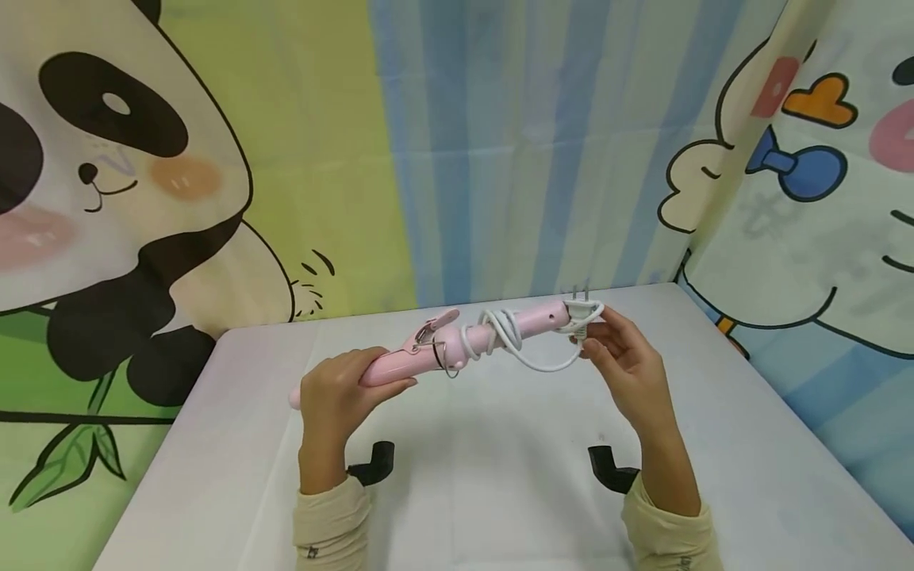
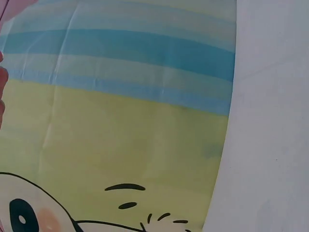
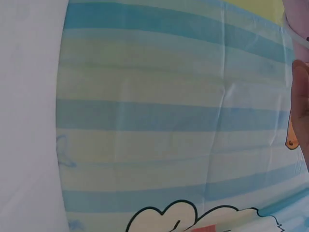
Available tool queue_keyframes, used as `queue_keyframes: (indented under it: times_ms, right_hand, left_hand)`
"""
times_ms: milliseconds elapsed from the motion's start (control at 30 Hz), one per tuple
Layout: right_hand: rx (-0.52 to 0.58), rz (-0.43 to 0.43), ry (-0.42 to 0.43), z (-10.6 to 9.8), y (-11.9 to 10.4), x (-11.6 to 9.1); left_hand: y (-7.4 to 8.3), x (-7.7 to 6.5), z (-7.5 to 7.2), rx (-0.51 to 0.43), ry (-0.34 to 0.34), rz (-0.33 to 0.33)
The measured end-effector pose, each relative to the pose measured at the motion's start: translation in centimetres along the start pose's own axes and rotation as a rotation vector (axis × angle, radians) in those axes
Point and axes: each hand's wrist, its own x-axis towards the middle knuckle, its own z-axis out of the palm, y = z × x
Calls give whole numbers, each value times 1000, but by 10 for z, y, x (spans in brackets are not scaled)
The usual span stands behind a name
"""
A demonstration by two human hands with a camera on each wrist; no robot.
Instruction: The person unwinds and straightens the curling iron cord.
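Note:
A pink curling iron [image 1: 400, 366] is held up over the white table in the head view, slanting up to the right. My left hand [image 1: 336, 400] grips its barrel end. White cord [image 1: 508, 331] winds loosely round the handle and loops below it. At the right end, my right hand [image 1: 631, 373] pinches the cord beside the white two-pin plug [image 1: 581, 308], whose prongs point up. The clamp lever and a thin wire stand show near the middle. Only finger edges [image 3: 301, 101] and a bit of the pink handle [image 3: 298, 17] enter the right wrist view.
The white table [image 1: 478, 507] reaches back to a cloth backdrop [image 1: 500, 159] with stripes and a cartoon panda. Another printed cloth [image 1: 800, 262] bounds the right side. Black curved pieces [image 1: 382, 461] stick out at both wrists.

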Motion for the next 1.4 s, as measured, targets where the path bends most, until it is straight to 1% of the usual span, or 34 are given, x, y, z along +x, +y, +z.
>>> queue_keyframes:
  times_ms: [100,200,267,433,500,600,700,767,900,1000,1067,1133,1200,1267,1400]
  right_hand:
    - [36,12,3,4,5,-2]
    - [57,0,8,8,10,0]
    - [81,-21,-2,10,12,1]
    - [126,-116,-27,14,17,3]
    - [124,-137,-34,16,18,3]
    - [122,-134,-38,18,20,2]
    - [105,-140,-58,21,22,2]
    - [102,-160,-79,22,23,4]
    - [82,-247,-117,23,24,8]
    - [125,-296,-135,23,23,10]
    - [167,-304,-139,23,23,10]
    - [198,-292,-127,25,23,9]
    - [221,-273,-97,28,24,8]
    - [223,-247,-52,32,25,6]
    - [261,-216,57,42,24,2]
  left_hand:
    - [-1,-6,-1,14,-9,-5]
    - [-3,-8,0,24,-20,-4]
    - [-5,-9,0,32,-18,3]
    - [-7,-5,1,35,-8,5]
    - [-7,-4,0,33,-9,-3]
    - [-6,-4,0,40,-24,-11]
    - [-5,-5,1,35,-23,-29]
    - [-5,-5,2,31,-29,-38]
    - [-5,-6,4,-3,-35,-52]
    - [-5,-5,4,-21,-41,-57]
    - [-4,-5,5,-31,-48,-58]
    - [-4,-4,6,-40,-55,-55]
    - [-3,-4,8,-42,-61,-51]
    - [-2,-4,8,-41,-62,-52]
    - [1,-3,7,-36,-66,-52]
